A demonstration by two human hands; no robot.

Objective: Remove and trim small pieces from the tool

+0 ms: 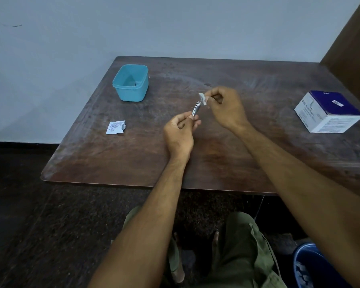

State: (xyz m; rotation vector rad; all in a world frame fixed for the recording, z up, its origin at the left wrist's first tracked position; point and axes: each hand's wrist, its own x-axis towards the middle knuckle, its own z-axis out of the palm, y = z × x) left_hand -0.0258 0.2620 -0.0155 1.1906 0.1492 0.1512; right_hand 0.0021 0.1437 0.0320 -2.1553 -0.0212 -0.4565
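Note:
My left hand pinches the lower end of a small silvery cylinder, held tilted above the middle of the dark wooden table. My right hand pinches a small white wipe against the cylinder's upper end. Both hands hover over the tabletop, close together. An opened white sachet with printed text lies flat on the table to the left of my left hand.
A light blue plastic tub, open, stands at the back left of the table. A white and dark blue carton sits at the right edge. A blue bin holding white scraps stands on the floor at lower right. My knees are under the table's near edge.

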